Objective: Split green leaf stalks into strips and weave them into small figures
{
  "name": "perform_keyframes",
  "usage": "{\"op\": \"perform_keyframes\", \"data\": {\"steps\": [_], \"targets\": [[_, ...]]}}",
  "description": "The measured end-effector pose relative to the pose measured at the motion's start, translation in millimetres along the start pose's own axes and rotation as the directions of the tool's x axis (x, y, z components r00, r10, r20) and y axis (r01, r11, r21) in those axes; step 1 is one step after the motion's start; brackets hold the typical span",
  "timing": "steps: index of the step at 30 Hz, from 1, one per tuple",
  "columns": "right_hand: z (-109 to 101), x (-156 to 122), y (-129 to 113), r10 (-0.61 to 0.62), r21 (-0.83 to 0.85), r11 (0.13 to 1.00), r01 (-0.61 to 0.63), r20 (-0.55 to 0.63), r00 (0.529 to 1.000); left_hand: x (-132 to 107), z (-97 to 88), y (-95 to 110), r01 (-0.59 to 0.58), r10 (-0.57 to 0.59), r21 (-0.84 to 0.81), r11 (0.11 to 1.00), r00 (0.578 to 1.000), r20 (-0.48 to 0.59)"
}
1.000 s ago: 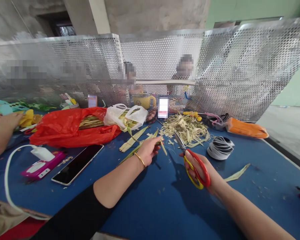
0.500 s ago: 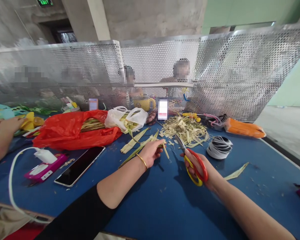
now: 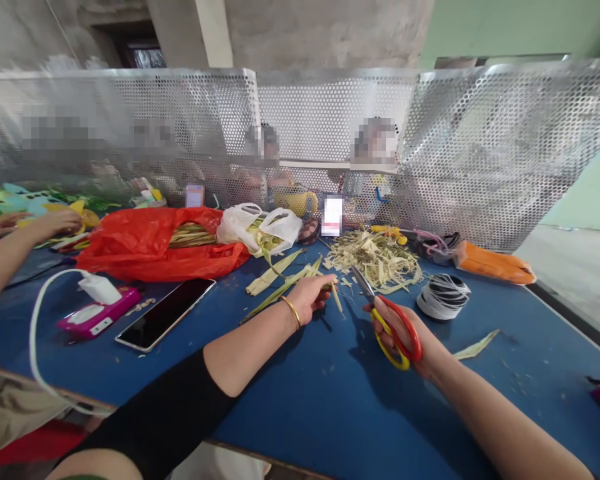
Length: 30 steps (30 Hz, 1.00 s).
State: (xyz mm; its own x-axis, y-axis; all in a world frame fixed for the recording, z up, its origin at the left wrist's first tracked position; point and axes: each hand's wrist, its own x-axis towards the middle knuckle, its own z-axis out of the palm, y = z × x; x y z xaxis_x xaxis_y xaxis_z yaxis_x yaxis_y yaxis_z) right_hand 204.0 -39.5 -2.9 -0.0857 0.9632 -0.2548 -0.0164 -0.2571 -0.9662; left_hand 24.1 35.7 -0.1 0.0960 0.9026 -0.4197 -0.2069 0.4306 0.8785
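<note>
My left hand (image 3: 313,298), with a gold bangle at the wrist, is closed in a pinch around a pale dried husk strip (image 3: 337,298) that sticks out past the fingertips. In my right hand (image 3: 397,333) is a pair of scissors (image 3: 410,347) with red and yellow handles, its blades pointing up and away, apart from the strip. Long flat husk leaves (image 3: 273,275) lie behind my left hand. Beyond the scissors' tip spreads a heap of husk scraps (image 3: 373,257). A spool of white cord (image 3: 443,297) stands right of the scissors.
A red plastic bag (image 3: 125,243) and a white bag (image 3: 280,230) hold more dried strips. Nearer lie a phone (image 3: 165,315) and a purple power strip (image 3: 100,313) with a white cable. At the far left are a co-worker's hands (image 3: 63,221). A perforated metal screen (image 3: 325,110) closes the back.
The view has shifted slightly, so most things sit a little further right. Both hands keep their hold on the husk strip and the scissors, with hardly any movement.
</note>
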Motion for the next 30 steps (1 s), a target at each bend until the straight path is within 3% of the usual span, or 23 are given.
{"op": "perform_keyframes", "data": {"steps": [17, 30], "targets": [[-4, 0, -10, -0.060, -0.080, 0.995, 0.053, -0.089, 0.994, -7, 4.5, -5, -0.007, 0.006, 0.011, 1.000, 0.998, 0.059], [1, -4, -7, -0.083, -0.072, 0.994, 0.080, -0.030, 0.996, -11, 5.2, -2, -0.024, 0.021, 0.033, 0.999, 0.995, 0.098]]}}
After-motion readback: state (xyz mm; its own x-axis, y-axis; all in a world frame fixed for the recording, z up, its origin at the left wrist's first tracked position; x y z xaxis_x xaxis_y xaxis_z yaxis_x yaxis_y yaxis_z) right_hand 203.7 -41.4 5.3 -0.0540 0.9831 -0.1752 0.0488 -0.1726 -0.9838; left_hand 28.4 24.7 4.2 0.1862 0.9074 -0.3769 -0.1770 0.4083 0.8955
